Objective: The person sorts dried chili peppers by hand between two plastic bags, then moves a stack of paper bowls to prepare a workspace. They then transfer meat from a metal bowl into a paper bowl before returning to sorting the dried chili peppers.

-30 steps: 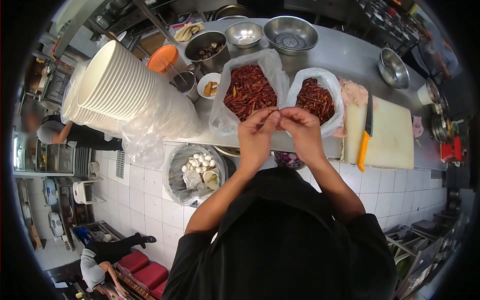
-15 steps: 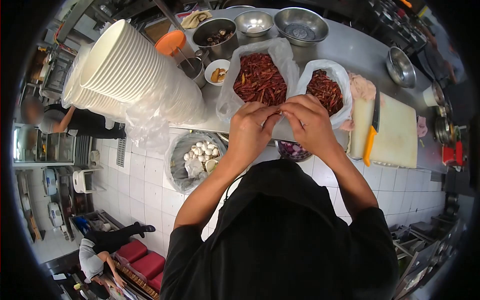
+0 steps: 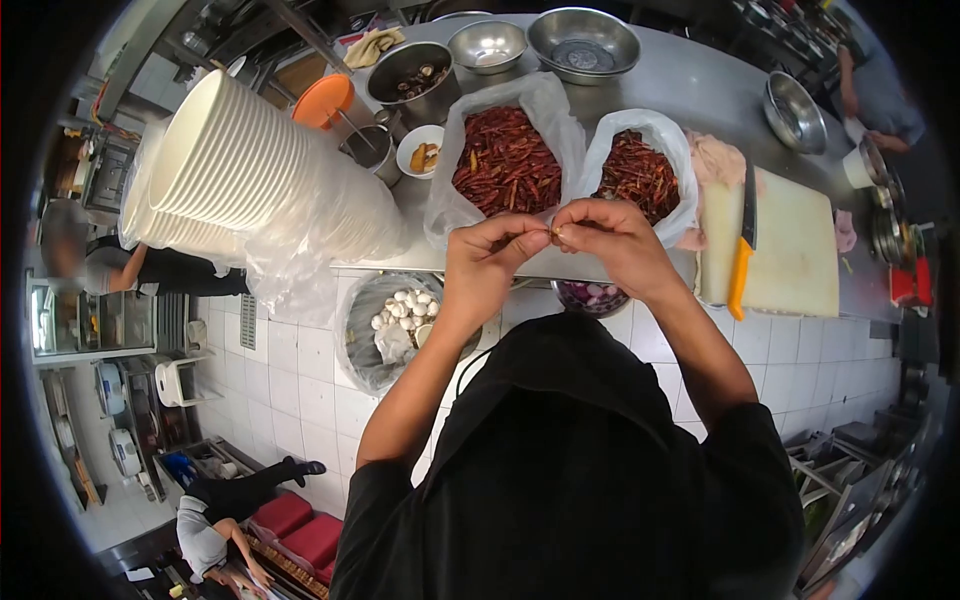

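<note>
My left hand (image 3: 484, 258) and my right hand (image 3: 622, 246) meet fingertip to fingertip at the near edge of the counter. Both are closed in a pinch on a small dried chili, mostly hidden by the fingers. Just beyond them stands a clear plastic bag (image 3: 438, 212) full of dried red chilies (image 3: 507, 162). To its right, behind my right hand, a second, smaller bag (image 3: 672, 128) holds more dried chilies (image 3: 640, 176), dark red and shorter-looking.
Right of the bags, a yellow-handled knife (image 3: 742, 262) lies on a white cutting board (image 3: 795, 240). Stacked white tubs (image 3: 290, 170) lean at left. Steel bowls (image 3: 583, 45) and a pot (image 3: 410, 85) line the back. Below the edge sit a lined bin (image 3: 362, 350) and a bowl of purple pieces (image 3: 590, 297).
My hands stay pinched together, with the fingers turned slightly and the wrists shifted a little. The whole view has tilted slightly. At upper right, a person shows more plainly now.
</note>
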A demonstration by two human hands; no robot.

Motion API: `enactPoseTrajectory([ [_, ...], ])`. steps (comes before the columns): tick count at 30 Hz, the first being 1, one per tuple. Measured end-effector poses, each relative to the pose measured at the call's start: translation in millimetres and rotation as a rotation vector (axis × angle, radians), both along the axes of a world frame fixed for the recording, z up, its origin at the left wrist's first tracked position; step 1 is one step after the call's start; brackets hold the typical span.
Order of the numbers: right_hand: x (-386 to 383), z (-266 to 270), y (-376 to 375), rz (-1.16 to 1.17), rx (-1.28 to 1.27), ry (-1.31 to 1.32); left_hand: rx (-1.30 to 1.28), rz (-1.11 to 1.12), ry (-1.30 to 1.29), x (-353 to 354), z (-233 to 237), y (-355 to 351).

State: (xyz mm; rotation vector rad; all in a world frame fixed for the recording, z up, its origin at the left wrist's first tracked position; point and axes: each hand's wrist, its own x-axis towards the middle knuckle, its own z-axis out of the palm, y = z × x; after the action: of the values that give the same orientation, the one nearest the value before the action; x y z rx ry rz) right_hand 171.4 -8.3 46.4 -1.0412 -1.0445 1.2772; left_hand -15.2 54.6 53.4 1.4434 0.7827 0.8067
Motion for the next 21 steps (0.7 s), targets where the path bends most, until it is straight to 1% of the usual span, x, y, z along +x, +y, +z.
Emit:
enactPoseTrajectory([
  [1, 2, -2, 1, -0.012, -0.001, 0.062, -0.020, 0.004, -0.008, 2, -4, 2],
  [2, 5, -3, 1, -0.074, -0.004, 0.046, -0.039, 0.008, -0.017, 4, -9, 4],
  [5, 20, -15, -2, -0.256, -0.017, -0.010, 0.164, 0.123, 0.192, 23, -22, 31],
  [8, 36, -34, -10, -0.411, -0.029, -0.062, 0.584, 0.185, 0.307, 45, -47, 77],
  [11, 42, -39, -16, -0.543, -0.032, -0.102, 0.717, 0.233, 0.329, 47, -59, 97],
  [12, 41, -39, -17, -0.578, -0.022, -0.127, 0.705, 0.253, 0.312, 42, -52, 97],
  [14, 35, -37, -18, -0.629, 0.022, -0.141, 0.675, 0.287, 0.285, 22, -24, 87],
  [16, 15, -18, -11, -0.660, 0.099, -0.129, 0.605, 0.312, 0.181, -4, 3, 79],
  [19, -27, -5, 7, -0.517, 0.195, -0.182, 0.640, 0.420, 0.060, -35, 66, 41],
  [21, -76, -13, 26, -0.431, 0.338, -0.272, 0.729, 0.457, -0.012, -46, 93, 15],
])
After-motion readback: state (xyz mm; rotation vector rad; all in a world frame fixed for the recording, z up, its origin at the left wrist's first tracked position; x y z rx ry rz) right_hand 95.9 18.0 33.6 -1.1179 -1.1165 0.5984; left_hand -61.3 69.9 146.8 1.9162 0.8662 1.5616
